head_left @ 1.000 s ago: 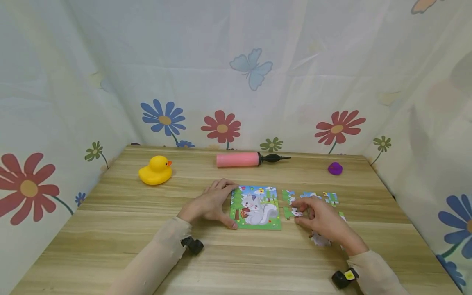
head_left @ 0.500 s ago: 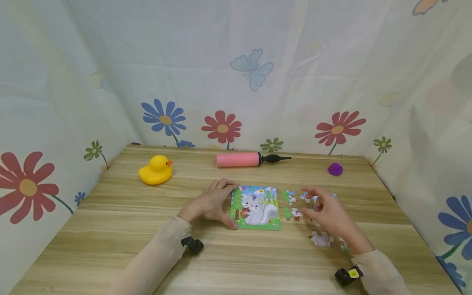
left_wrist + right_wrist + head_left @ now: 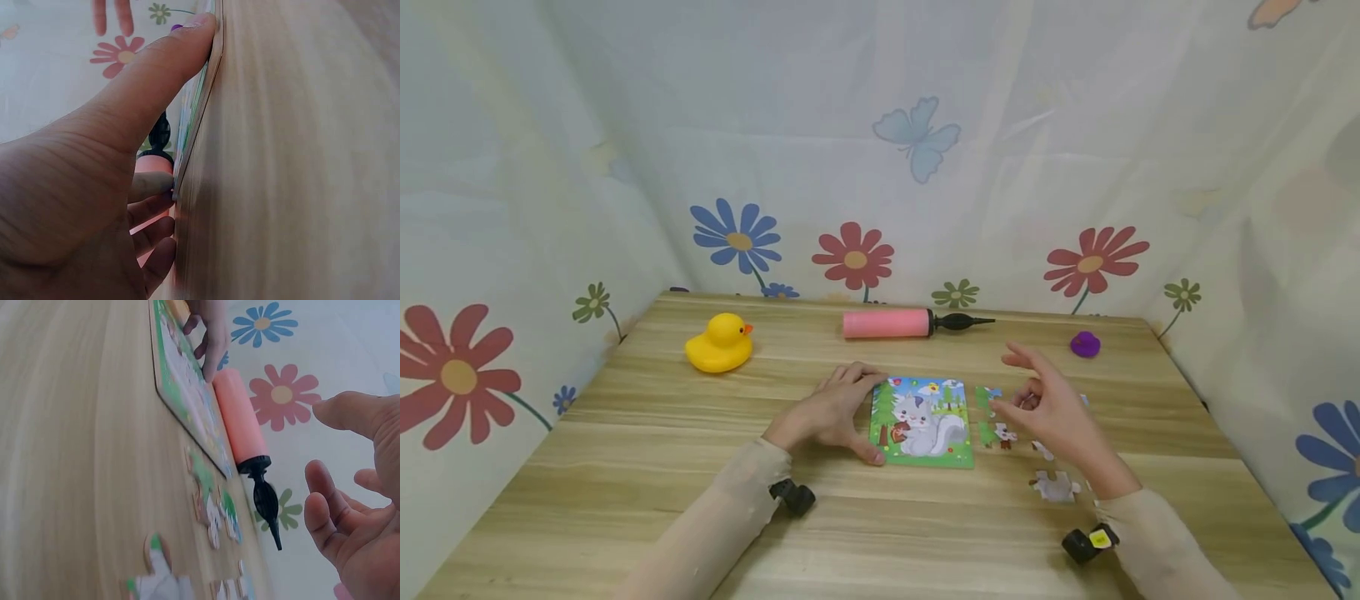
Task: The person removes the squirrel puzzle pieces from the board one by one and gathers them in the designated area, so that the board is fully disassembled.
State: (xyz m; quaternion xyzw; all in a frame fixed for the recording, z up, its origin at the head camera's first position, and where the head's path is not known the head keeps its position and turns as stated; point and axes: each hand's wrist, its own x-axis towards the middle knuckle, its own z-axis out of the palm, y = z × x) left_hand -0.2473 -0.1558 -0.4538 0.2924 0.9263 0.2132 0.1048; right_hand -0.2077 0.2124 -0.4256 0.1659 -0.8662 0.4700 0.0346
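A square jigsaw puzzle (image 3: 922,422) with a grey squirrel picture lies flat on the table. My left hand (image 3: 826,412) holds it by its left side, thumb at the near corner and fingers at the far corner. In the left wrist view the thumb and index finger touch the edge of the puzzle (image 3: 199,106). To its right lie several loose puzzle pieces, among them a green one (image 3: 987,433) and a grey one (image 3: 1055,487). My right hand (image 3: 1057,417) hovers over these pieces and hides some. Its thumb and fingers (image 3: 322,512) are apart, with nothing between them.
A pink hand pump (image 3: 886,323) with a black nozzle lies behind the puzzle. Toward the back left sits a yellow rubber duck (image 3: 718,344), and a small purple duck (image 3: 1086,344) at the back right. Flowered curtains enclose the wooden table (image 3: 880,542).
My right hand has lifted from the loose pieces, first shifting right, then rising with its fingers spread. The left hand stays at the puzzle.
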